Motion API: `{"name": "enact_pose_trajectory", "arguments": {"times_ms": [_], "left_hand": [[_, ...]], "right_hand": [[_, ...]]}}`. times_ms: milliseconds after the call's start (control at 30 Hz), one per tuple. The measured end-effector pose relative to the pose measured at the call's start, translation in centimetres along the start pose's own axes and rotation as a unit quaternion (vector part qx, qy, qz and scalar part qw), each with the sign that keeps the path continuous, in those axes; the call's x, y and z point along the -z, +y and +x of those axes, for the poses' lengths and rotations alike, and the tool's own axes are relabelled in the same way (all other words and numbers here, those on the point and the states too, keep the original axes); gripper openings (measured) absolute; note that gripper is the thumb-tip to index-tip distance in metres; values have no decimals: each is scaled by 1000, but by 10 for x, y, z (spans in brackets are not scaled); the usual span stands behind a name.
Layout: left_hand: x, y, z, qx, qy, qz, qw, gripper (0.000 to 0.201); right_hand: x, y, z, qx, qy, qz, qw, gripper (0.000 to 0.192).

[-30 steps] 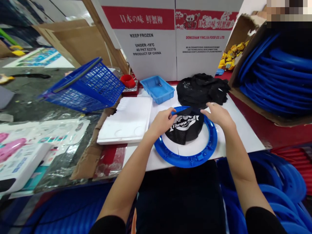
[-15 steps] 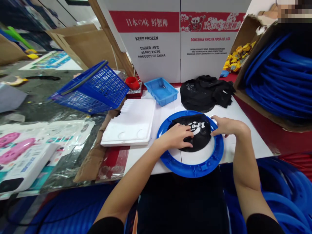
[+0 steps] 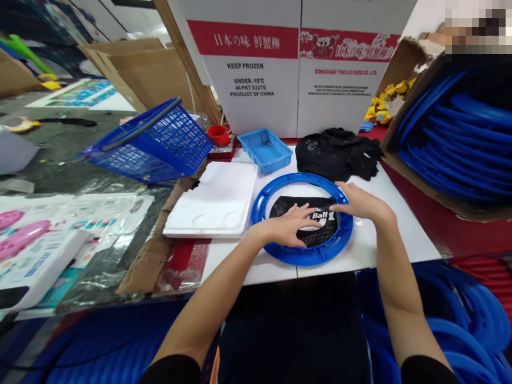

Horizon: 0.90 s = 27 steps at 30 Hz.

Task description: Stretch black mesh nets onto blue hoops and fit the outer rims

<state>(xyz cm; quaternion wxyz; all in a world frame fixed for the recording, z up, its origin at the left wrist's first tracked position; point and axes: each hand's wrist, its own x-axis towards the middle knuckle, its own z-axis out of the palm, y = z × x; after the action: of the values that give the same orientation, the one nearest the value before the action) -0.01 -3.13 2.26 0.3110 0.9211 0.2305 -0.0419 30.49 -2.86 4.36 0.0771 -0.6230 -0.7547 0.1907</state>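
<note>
Left hand: the left hand [image 3: 294,226] is laid flat, fingers spread and apart, on the black mesh net [image 3: 306,226]; nothing is clasped, the net is only pressed down.
Right hand: the right hand [image 3: 356,201] is set at the right edge of the net, where it meets the inner edge of the blue ring [image 3: 264,197]; the fingertips are bent onto the net's rim, but whether the cloth is pinched cannot be told.
Net: it is printed with white letters, partly covered by the left hand, and lies inside the ring toward its near half, with bare white showing inside the far half.
Ring: it is laid flat on the white table top [image 3: 400,234], near the front edge.
Step in hand: judged from the pose, the net is being spread and seated inside the ring, not yet stretched across its whole opening.
Next move: an even pull of the net's rim toward the far side would be called for, with the ring kept from sliding and the print kept centred.
Left of the ring: a white foam tray [image 3: 216,200] is seen just beside it, with a tilted blue basket [image 3: 152,141] farther left.
Far side: a small blue tray [image 3: 266,149] and a pile of black nets [image 3: 340,152] are placed before the white cartons [image 3: 296,80].
Right: a carton of blue rings [image 3: 452,133] is stood well apart from the hands.
</note>
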Motion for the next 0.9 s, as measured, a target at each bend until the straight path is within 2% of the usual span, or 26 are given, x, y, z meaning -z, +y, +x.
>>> {"name": "enact_pose_trajectory", "arguments": {"times_ms": [67, 100, 200, 267, 333, 433, 500, 567, 667, 733, 800, 900], "left_hand": [[0, -2, 0, 23, 13, 7, 1000, 90], [-1, -3, 0, 28, 19, 9, 999, 92], [-4, -3, 0, 10, 27, 20, 999, 89], [-7, 0, -1, -13, 23, 28, 999, 86], [-8, 3, -2, -27, 19, 30, 999, 85], [-7, 5, -3, -32, 15, 28, 999, 85], [-6, 4, -2, -33, 22, 31, 999, 83], [-6, 1, 1, -29, 46, 39, 998, 74], [-8, -3, 5, -11, 104, 74, 992, 51], [-9, -4, 7, 0, 136, 107, 985, 43], [-10, -3, 5, 14, 162, 130, 978, 51], [-9, 0, 1, 37, 168, 138, 975, 88]], "right_hand": [[0, 2, -3, -42, -55, -36, 997, 80], [-2, 2, -1, -40, -62, -45, 996, 77], [-13, 1, 17, 63, -18, -19, 998, 70], [-21, 1, 30, 155, 18, 31, 987, 62], [-24, 2, 38, 205, 46, 69, 975, 54], [-18, 9, 31, 177, 61, 64, 980, 59], [-8, 13, 20, 128, 28, 49, 990, 71], [0, 14, 10, 87, -24, 40, 995, 74], [3, 10, 9, 84, -55, 39, 994, 56], [-5, 6, 15, 114, -36, 22, 993, 42], [-17, 2, 23, 133, 1, -7, 991, 40], [-33, -2, 34, 139, 39, -20, 989, 42]]}}
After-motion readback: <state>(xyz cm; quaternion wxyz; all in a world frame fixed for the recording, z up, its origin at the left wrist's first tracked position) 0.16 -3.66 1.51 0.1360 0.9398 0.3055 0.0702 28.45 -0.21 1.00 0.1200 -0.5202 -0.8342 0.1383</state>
